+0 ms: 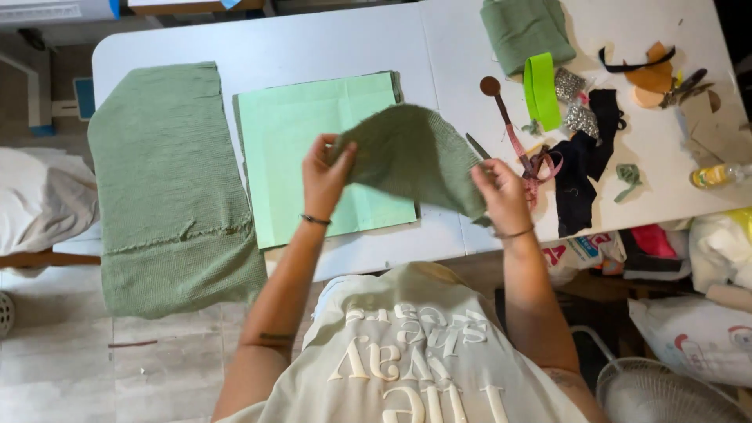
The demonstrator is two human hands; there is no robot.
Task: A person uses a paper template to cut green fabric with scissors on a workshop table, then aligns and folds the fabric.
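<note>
Above the pale green paper sheet (pixel 313 149) we hold a small sage-green knitted fabric piece (pixel 411 157), left hand (pixel 325 176) and right hand (pixel 501 192) each pinching an edge; a loosened pinch could drop it onto the sheet.

A white printed bag (pixel 697 333) lies on the floor at lower right; a white-and-red package (pixel 576 254) sits under the table edge
</note>
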